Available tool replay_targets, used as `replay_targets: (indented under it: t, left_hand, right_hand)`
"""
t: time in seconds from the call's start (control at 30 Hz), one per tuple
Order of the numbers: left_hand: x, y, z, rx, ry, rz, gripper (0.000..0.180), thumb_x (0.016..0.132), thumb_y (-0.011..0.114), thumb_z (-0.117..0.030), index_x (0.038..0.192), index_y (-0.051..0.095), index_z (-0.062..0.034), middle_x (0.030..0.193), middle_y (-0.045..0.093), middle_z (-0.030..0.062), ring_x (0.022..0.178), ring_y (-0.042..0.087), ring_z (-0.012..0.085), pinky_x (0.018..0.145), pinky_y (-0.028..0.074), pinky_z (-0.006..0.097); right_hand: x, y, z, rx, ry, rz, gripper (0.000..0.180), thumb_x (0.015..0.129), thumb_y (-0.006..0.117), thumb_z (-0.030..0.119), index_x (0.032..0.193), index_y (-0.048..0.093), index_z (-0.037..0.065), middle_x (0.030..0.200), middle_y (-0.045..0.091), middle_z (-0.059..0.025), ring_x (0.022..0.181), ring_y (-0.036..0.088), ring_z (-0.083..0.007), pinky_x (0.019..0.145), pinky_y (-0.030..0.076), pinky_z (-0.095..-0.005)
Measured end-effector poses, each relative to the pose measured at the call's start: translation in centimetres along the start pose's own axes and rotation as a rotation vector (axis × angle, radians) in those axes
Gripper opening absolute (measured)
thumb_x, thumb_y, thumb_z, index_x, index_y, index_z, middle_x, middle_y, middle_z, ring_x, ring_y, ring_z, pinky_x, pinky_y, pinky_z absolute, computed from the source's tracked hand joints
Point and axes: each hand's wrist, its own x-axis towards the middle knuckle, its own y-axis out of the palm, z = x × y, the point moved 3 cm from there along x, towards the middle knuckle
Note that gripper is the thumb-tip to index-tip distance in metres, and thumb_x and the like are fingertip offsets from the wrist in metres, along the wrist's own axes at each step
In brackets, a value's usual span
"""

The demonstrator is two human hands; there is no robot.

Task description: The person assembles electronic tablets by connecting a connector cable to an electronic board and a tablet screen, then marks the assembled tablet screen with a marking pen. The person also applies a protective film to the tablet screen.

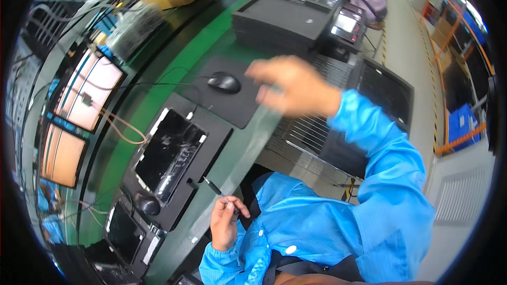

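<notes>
Left hand (226, 221): fingers closed around a black pen (213, 185), point toward the display panel (171, 153). Right hand (296, 85): fingers splayed and blurred, nothing visible in its grasp, near the mouse (224, 82). The panel lies on a black pad (216, 140) on the green bench (240, 153), left of both hands.

Caution: the pen point may scratch the panel if the left hand drifts toward it. A cable (191, 113) runs to the panel's upper edge; a snagging sleeve (385, 148) could, in my judgement, drag it. A careless sweep of the right hand could knock the mouse.

Count, from where I stand: pen, one; mouse beside the right hand, one; mouse mat (240, 103), one; lit monitors (90, 89), two; flat black panels along the bench, at least two
</notes>
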Motion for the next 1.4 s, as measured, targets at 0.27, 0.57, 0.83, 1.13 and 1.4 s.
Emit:
replay_targets:
  t: [0.27,0.57,0.83,1.13,1.4]
  left_hand:
    - [1.2,-0.2,-1.5,-0.166,0.121,-0.074,0.024,0.101,0.059,-0.022,0.085,0.047,-0.0087,0.074,0.044,0.0053,0.062,0.046,0.0182,0.055,0.037,0.033]
    - [15.0,10.4,-4.8,-0.485,0.09,-0.016,0.039,0.104,0.069,-0.031,0.126,0.058,-0.001,0.132,0.064,0.0147,0.128,0.06,0.0304,0.112,0.049,0.049]
    - [16.5,11.4,-5.1,-0.544,-0.047,-0.059,0.031,0.097,0.067,-0.014,0.126,0.059,-0.0048,0.122,0.067,0.0089,0.112,0.066,0.0258,0.098,0.056,0.047]
    - [14.9,13.9,-7.1,-0.225,0.305,0.124,0.055,0.088,0.064,-0.002,0.14,0.046,-0.0021,0.127,0.063,0.0146,0.113,0.066,0.0253,0.099,0.056,0.044]
    - [9.8,8.7,-14.2,-0.084,0.482,-0.172,0.04,0.086,0.073,-0.002,0.123,0.057,-0.0036,0.12,0.065,0.0099,0.106,0.066,0.0218,0.092,0.055,0.037]
  right_hand:
    - [0.9,-5.6,-16.4,-0.574,0.444,-0.059,0.04,0.085,0.078,0.034,0.109,0.07,0.002,0.104,0.065,-0.0188,0.102,0.066,-0.0377,0.087,0.052,-0.0491]
    - [-0.7,-1.0,6.2,-0.277,0.117,-0.152,0.031,0.084,0.078,0.021,0.103,0.066,-0.001,0.09,0.06,-0.017,0.083,0.066,-0.0349,0.073,0.053,-0.0435]
    - [0.4,-5.2,-3.4,-0.418,0.234,-0.185,0.052,0.087,0.075,0.042,0.12,0.069,0.002,0.109,0.066,-0.0206,0.104,0.065,-0.0386,0.086,0.054,-0.0496]
    - [3.1,-9.6,-10.7,-0.32,0.45,0.173,0.097,0.071,0.086,0.062,0.133,0.059,-0.009,0.121,0.068,-0.0327,0.116,0.067,-0.0437,0.1,0.053,-0.0447]
    - [0.3,-16.4,-10.5,0.05,0.487,-0.302,0.032,0.091,0.062,0.013,0.119,0.066,-0.004,0.102,0.074,-0.0222,0.092,0.073,-0.0294,0.083,0.057,-0.04]
